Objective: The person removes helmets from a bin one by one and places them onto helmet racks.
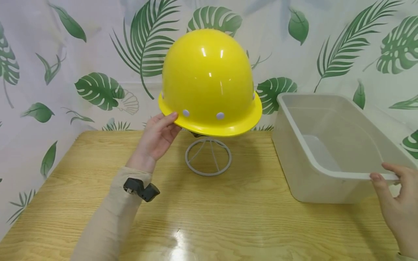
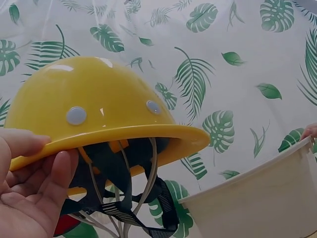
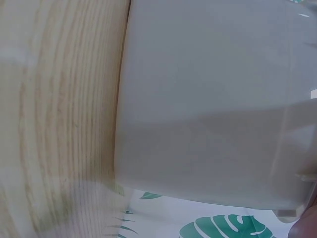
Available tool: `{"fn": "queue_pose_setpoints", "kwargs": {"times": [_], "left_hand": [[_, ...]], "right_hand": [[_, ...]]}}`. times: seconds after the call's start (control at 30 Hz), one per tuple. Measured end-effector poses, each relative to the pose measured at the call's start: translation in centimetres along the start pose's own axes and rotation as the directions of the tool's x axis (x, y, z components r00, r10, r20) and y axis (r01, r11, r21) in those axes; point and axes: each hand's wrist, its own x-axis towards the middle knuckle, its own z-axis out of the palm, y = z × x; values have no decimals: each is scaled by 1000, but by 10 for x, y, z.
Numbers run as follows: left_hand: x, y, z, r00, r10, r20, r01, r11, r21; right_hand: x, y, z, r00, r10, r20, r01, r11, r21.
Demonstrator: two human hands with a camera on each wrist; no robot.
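A yellow hard hat (image 1: 209, 79) sits on a wire stand (image 1: 208, 175), its dome upward and brim toward me. My left hand (image 1: 160, 134) pinches the left front of the brim, thumb on top and fingers beneath. In the left wrist view, dark straps and a black-and-white chin strap (image 2: 171, 208) hang under the hard hat (image 2: 94, 99), around the stand's wires. On the right, my right hand (image 1: 400, 203) grips the near rim of a beige plastic bin (image 1: 313, 159) between thumb and fingers. The right wrist view is mostly filled by the bin's wall (image 3: 208, 99).
Both the stand and the bin stand on a wood-grain table (image 1: 228, 217). Behind and at the left hangs a white cloth (image 1: 107, 43) with green leaf prints. A small black device (image 1: 142, 189) is strapped to my left wrist.
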Motion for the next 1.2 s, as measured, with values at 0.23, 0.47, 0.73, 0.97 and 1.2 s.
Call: {"fn": "queue_pose_setpoints", "kwargs": {"times": [0.23,0.47,0.73,0.97,1.2], "left_hand": [[1,-5,1,999,-51,-13,51,999,7],[2,-7,3,999,-48,-9,48,999,16],[2,-7,2,998,-57,-20,57,998,17],[1,-7,1,998,-52,-23,52,999,15],[-2,-5,-3,999,-44,-2,45,998,36]], "right_hand": [[1,0,-1,1000,-5,4,5,1000,16],[0,0,-2,1000,1,7,-1,1000,17],[0,-1,-3,1000,17,0,-17,1000,4],[-1,1,-2,999,33,-6,-33,999,-8],[-1,-2,-2,999,40,5,-40,999,-10]]}}
